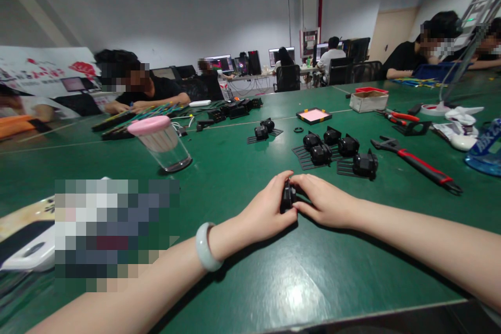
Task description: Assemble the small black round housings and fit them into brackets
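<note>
Both my hands meet over the green tabletop (235, 177) around a small black plastic part (288, 195). My left hand (268, 206), below a pale bangle (207, 247), grips the part from the left with fingers and thumb. From the other side my right hand (323, 199) closes its fingers and thumb on the same part. Its underside and much of its outline are hidden by my fingers. Just beyond lie several similar black rounded parts with comb-like prongs (321, 154), and one more piece (364, 165) sits nearer my right hand.
An adjustable wrench (420, 164) with red-black handle lies right, near pliers (399, 116) and a blue bottle (485, 151). A pink-lidded cup (162, 143) stands left. Farther back are a pink-lined tray (313, 115), a small box (368, 100) and black parts (235, 109). Co-workers sit across the table.
</note>
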Motion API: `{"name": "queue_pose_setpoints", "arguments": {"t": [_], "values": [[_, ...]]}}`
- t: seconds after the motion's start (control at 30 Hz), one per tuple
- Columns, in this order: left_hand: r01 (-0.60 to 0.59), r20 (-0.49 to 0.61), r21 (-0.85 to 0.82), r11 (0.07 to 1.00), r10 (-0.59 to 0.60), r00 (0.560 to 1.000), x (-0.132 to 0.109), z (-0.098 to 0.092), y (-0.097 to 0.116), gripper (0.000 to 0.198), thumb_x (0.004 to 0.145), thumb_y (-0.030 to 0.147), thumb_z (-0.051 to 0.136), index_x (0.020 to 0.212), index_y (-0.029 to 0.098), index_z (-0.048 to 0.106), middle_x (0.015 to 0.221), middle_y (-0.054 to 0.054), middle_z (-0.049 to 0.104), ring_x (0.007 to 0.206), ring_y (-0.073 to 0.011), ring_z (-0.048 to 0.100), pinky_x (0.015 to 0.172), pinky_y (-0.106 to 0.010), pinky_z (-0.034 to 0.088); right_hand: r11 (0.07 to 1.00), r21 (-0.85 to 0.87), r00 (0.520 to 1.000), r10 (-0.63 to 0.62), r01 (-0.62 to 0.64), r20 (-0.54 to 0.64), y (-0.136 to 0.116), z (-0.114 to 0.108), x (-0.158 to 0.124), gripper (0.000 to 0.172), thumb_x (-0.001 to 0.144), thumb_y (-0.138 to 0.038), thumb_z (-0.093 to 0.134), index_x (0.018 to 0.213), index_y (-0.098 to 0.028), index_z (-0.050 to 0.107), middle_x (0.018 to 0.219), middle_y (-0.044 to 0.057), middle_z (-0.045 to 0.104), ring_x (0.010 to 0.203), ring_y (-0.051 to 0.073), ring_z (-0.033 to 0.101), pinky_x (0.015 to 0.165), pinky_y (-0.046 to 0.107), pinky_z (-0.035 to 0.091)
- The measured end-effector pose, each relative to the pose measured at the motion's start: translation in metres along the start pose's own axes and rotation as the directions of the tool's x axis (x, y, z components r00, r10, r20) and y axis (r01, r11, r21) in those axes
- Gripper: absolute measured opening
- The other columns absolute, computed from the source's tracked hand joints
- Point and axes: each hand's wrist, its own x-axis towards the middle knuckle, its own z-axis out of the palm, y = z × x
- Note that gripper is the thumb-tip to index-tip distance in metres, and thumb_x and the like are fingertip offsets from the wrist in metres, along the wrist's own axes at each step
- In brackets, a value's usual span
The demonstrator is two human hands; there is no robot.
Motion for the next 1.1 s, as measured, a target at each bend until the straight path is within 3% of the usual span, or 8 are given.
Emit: {"name": "queue_pose_setpoints", "arguments": {"t": [1.1], "values": [[-0.004, 0.009, 0.016, 1.0, 0.004, 1.0, 0.0004, 0.0003, -0.0002, 0.06, 0.068, 0.017, 0.053, 0.122, 0.014, 0.028, 0.124, -0.012, 0.039, 0.113, -0.0225, 0.039, 0.097, -0.037, 0.033, 1.0, -0.024, 1.0, 0.004, -0.004, 0.014, -0.0001, -0.0007, 0.0003, 0.04, 0.075, -0.018, 0.05, 0.112, -0.013, 0.036, 0.106, 0.012, 0.05, 0.1, 0.022, 0.046, 0.085, 0.041, 0.04]]}}
